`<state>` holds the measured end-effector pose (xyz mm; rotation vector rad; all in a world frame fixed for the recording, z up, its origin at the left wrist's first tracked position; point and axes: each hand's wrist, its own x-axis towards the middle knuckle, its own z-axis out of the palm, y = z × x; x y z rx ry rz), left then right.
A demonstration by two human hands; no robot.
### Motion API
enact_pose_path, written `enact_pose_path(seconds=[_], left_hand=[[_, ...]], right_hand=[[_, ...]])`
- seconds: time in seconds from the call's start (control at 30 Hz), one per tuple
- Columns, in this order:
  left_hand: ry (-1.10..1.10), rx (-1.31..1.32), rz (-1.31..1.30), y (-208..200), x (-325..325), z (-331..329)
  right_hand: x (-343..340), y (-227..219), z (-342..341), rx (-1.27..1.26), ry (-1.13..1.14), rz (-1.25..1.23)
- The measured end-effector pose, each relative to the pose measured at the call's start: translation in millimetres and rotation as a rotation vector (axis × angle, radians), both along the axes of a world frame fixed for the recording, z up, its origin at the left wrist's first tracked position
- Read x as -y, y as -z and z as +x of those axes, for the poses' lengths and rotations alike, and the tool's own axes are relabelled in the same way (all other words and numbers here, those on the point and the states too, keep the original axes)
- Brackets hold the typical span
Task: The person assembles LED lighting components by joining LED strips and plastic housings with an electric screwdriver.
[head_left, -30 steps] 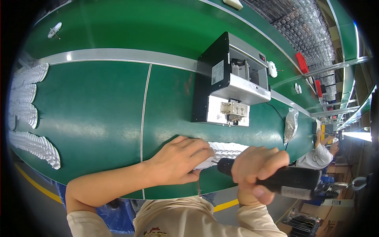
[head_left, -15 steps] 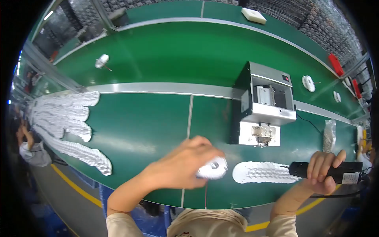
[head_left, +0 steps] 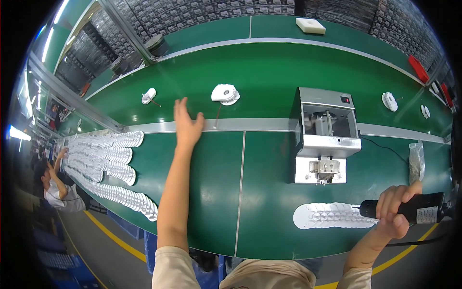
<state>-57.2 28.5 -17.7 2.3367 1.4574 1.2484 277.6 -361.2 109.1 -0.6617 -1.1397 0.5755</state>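
My left hand [head_left: 188,123] reaches out over the metal rail with its fingers spread and nothing in them. Just right of it, on the green strip beyond the rail, lies a white round plastic part [head_left: 225,92] with a thin reddish wire trailing toward me. In my right hand [head_left: 395,208] is a black electric screwdriver [head_left: 424,208], held level with its tip pointing left. That tip is over the right part of a row of overlapping white discs [head_left: 327,216] on the table.
A grey machine [head_left: 327,127] with a small metal fixture [head_left: 328,167] stands right of centre. Long rows of white discs [head_left: 101,151] cover the table's left. Further white parts [head_left: 150,95] lie on the strip. A clear bag [head_left: 417,161] sits at right. A co-worker [head_left: 65,192] is far left.
My left hand has let go of the white plastic part, now on the strip beyond the rail, and has moved forward and left. The right hand keeps its hold on the screwdriver.
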Motion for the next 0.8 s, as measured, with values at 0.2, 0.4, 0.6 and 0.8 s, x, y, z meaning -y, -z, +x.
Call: enact_pose_path(seconds=[0.2, 0.4, 0.6, 0.8], left_hand=[[-0.596, -0.438, -0.333, -3.1, -54.9, -39.9], [-0.64, -0.451, -0.352, -8.9, -84.7, -48.9], [-0.423, 0.038, -0.148, -1.9, -55.7, -66.3], [-0.119, 0.683, -0.178, -9.0, 23.0, -74.7]], right_hand=[[3.0, 4.7, 2.3, -0.019, 0.144, -0.007], [5.5, 3.5, -1.5, 0.0, 0.147, -0.001], [4.0, 3.5, -5.2, -0.032, 0.13, 0.001], [2.6, 7.7, 0.2, -0.065, 0.059, -0.009]])
